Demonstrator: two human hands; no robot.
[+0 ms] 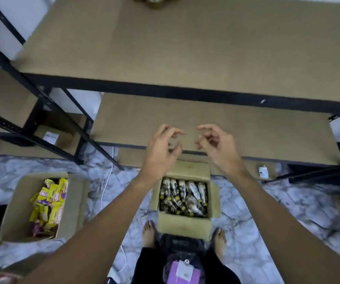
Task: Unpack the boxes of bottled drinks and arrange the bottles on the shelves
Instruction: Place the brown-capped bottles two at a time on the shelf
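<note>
A grey marbled floor (267, 212) lies under a black-framed rack with brown shelf boards (185, 48). At 8 o'clock stands an open carton of yellow snack packets (15, 212). The left hand (160, 146) and right hand (216, 144) hover apart, fingers loosely curled, holding nothing. At their 6 o'clock, an open bottle carton (183, 225) sits on the floor, full of bottles (183, 196).

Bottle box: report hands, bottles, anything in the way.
Left hand, right hand both empty. Bottles packed in open box. Nothing covering them.
</note>
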